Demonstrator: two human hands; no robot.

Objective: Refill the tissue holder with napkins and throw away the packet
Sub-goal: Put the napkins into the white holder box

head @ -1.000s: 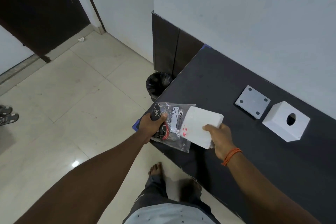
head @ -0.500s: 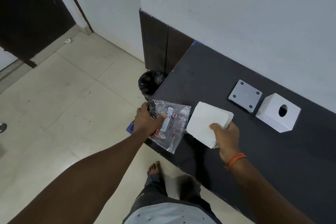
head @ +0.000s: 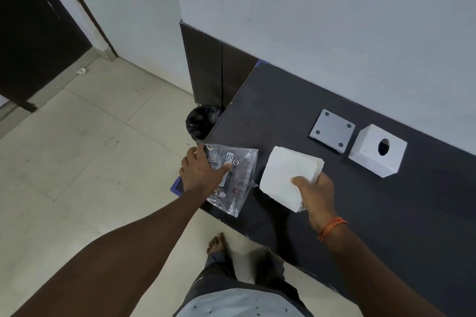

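Left hand (head: 199, 171) pinches empty packet (head: 235, 179); right hand (head: 315, 194) clamps napkins (head: 288, 175) just right of it, holder (head: 377, 153) farther right, bin (head: 202, 123) beyond left hand.

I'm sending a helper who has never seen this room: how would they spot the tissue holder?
Look at the dark table against the pale wall. Near its back edge sits the tissue holder, a white box with a round hole on top. The flat grey plate beside it has four small dots and no hole.

Plain indoor room — tiled floor (head: 90, 162), dark counter (head: 360, 213), bin (head: 202, 123).
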